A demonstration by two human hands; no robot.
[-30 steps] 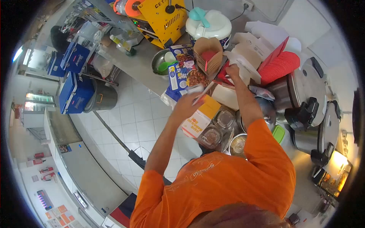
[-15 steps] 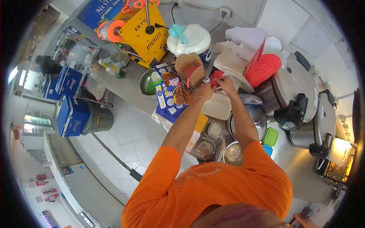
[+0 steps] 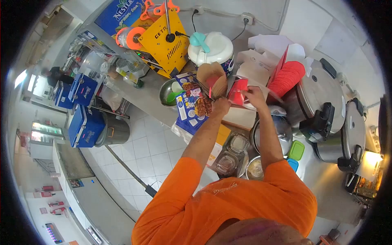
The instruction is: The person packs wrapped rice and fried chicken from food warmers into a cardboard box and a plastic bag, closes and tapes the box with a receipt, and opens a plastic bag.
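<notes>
A red paper carton [image 3: 238, 90] with white edges sits between my two hands over the worktop. My left hand [image 3: 221, 106] is closed at its lower left corner, the fingertips partly hidden. My right hand [image 3: 255, 98] pinches the right side of the carton, its fingers slightly blurred. Just left of them stands an open brown paper box [image 3: 211, 77] with something red inside. Beyond the right hand lies a stack of red cartons [image 3: 289, 78]. Below the hands is a pale cardboard box [image 3: 241, 117].
Two large metal pressure cookers [image 3: 320, 96] crowd the right. At the back stand a white-lidded container [image 3: 212, 48] and a yellow sealing machine [image 3: 165, 45]. A metal bowl [image 3: 166, 90] is left, clear plastic containers [image 3: 238, 143] near my body. Blue coolers [image 3: 86, 126] stand farther left.
The red carton has turned and now shows a broader face. My right hand has shifted slightly right, away from my left. The whole view has moved a little.
</notes>
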